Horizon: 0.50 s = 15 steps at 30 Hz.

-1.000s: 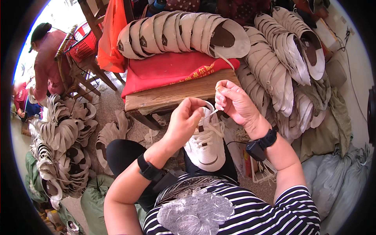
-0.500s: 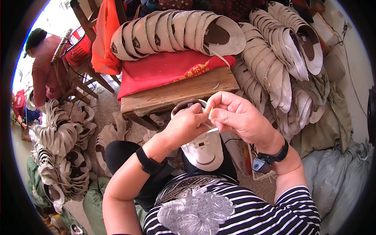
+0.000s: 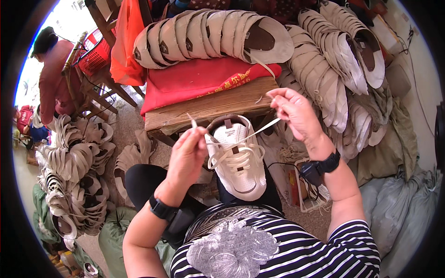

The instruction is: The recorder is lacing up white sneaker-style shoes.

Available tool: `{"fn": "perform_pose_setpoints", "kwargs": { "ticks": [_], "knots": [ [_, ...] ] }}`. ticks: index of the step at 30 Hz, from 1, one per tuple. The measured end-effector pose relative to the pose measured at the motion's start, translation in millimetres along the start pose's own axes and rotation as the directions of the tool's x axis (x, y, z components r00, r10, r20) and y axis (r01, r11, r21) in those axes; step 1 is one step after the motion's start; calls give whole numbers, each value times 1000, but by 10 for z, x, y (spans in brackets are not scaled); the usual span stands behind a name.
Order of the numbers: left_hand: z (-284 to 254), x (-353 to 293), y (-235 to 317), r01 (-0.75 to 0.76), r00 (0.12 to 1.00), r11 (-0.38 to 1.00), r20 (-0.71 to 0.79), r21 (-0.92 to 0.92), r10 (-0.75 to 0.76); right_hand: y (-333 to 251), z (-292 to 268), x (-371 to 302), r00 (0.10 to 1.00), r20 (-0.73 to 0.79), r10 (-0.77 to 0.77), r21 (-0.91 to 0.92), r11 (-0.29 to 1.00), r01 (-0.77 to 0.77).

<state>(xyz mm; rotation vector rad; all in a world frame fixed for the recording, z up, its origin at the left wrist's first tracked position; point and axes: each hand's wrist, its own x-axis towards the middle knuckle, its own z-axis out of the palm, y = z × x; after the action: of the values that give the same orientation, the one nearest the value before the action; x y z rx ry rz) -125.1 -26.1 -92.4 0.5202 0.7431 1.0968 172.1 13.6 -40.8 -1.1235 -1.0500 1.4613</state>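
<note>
A white shoe point(image 3: 246, 185) with brown trim sits between my knees, its toe toward me. Cream shoelace point(image 3: 262, 128) threads through its eyelets, with loose loops lying over the tongue. Left of the shoe opening, my left hand point(image 3: 184, 150) is closed in a pinch on one lace, whose tip sticks up above the fingers. My right hand point(image 3: 295, 112) is raised to the right of the shoe, pinching the other lace, which runs taut from the shoe up to it. Both hands are apart and off the shoe body.
Ahead stands a wooden bench point(image 3: 208, 109) with a red cloth point(image 3: 185, 85) and a nested row of beige shoe uppers point(image 3: 197, 39). More stacked uppers point(image 3: 320, 76) lie right, others point(image 3: 74, 162) left. Grey sacks point(image 3: 398, 208) sit at right. A person point(image 3: 58, 76) is at far left.
My hands were together over the shoe and have moved apart, left hand down and left, right hand up and right. The lace now stretches to the right hand, and the shoe shows more fully.
</note>
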Motion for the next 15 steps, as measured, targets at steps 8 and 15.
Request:
{"fn": "perform_pose_setpoints", "kwargs": {
  "ticks": [8,15],
  "knots": [
    [-649,-215,272,17,986,1000,-167,-6,-18,423,-317,-65,986,-79,-149,-464,881,95],
    [-545,-118,333,-58,993,960,-111,-273,28,486,295,-316,994,107,-39,-511,855,89]
  ]
}}
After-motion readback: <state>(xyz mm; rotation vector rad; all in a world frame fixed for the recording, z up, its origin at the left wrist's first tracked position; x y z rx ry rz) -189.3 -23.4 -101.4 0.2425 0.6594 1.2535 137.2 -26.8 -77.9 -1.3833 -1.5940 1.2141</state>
